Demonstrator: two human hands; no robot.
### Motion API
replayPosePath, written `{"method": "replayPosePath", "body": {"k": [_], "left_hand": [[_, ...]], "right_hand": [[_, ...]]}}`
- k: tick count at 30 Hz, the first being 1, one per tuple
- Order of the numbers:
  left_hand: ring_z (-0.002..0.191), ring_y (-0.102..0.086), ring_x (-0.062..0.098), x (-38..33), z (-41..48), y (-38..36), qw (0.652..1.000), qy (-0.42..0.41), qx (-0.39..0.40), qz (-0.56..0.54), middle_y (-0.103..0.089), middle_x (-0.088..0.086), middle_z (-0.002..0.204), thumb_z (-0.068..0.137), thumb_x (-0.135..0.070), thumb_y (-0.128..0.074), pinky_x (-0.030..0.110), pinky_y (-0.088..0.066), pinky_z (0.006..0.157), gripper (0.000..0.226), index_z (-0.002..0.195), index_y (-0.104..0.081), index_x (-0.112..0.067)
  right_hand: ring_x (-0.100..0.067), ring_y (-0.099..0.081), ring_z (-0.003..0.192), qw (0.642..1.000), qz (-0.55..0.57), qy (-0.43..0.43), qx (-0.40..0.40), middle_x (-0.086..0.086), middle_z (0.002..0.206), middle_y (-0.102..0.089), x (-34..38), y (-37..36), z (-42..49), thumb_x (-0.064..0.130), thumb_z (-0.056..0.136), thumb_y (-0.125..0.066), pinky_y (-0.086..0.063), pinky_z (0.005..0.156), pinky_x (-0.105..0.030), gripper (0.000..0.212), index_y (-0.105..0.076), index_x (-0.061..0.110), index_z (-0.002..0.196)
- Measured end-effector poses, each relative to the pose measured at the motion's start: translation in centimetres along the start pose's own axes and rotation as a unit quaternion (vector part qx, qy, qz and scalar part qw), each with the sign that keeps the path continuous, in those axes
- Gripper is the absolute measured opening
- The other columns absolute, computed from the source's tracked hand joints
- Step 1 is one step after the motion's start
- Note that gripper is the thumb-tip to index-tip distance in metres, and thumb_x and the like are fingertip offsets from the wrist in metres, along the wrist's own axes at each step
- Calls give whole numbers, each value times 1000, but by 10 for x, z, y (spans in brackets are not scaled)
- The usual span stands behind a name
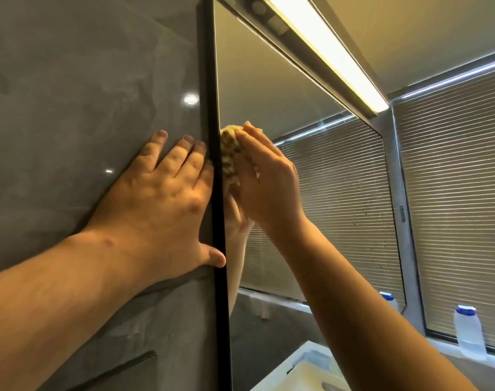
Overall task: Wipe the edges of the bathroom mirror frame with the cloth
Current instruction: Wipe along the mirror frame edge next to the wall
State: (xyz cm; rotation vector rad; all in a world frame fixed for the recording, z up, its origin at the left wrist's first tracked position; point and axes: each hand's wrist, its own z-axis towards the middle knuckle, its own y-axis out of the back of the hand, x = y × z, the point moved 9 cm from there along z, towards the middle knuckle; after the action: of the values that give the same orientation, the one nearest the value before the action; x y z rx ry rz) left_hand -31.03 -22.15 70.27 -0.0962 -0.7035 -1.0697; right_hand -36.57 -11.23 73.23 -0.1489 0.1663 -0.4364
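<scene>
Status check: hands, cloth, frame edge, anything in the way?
Left hand flat on wall tile, beside black frame. Right hand presses yellow cloth on mirror at frame's inner edge. Nothing in the way.

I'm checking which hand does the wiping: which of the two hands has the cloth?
The right hand presses the yellow cloth against the mirror beside the black frame; the left hand lies flat on the grey wall.
</scene>
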Motion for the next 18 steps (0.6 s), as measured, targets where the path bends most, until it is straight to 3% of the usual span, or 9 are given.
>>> {"method": "replayPosePath", "body": {"k": [2, 6, 10, 18], "left_hand": [[137, -39, 39, 0, 0, 0, 1000, -2, -4, -7, -45, 26, 144, 54, -91, -26, 58, -19, 116, 128, 136, -49, 6], [135, -41, 41, 0, -1, -3, 1000, -4, -2, -13, -47, 27, 141, 55, -90, -31, 59, -22, 115, 126, 132, -52, 6], [135, -41, 40, 0, -1, -3, 1000, -5, -1, -10, -48, 27, 141, 55, -91, -31, 60, -22, 114, 126, 132, -53, 6], [134, -43, 42, 1, -1, -6, 1000, -7, -5, -30, -49, 28, 139, 53, -89, -38, 62, -27, 111, 124, 131, -54, 7]], "right_hand": [[-19, -55, 129, 999, -5, -31, 12, -6, 128, -66, -12, -3, 18, 10, 95, -54, -46, 106, -32, 30, -69, 9, 121], [-14, -57, 123, 996, -33, -87, 7, 0, 126, -66, -37, 8, 23, 19, 95, -55, -46, 101, -23, 32, -68, 18, 124], [-17, -59, 109, 994, -52, -93, 3, 0, 117, -63, -45, 16, 9, 24, 94, -56, -51, 94, -38, 32, -67, 19, 124], [-25, -56, 112, 994, -72, 68, 38, -9, 128, -59, 9, 9, -32, 20, 96, -51, -43, 99, -33, 36, -63, 10, 129]]}}
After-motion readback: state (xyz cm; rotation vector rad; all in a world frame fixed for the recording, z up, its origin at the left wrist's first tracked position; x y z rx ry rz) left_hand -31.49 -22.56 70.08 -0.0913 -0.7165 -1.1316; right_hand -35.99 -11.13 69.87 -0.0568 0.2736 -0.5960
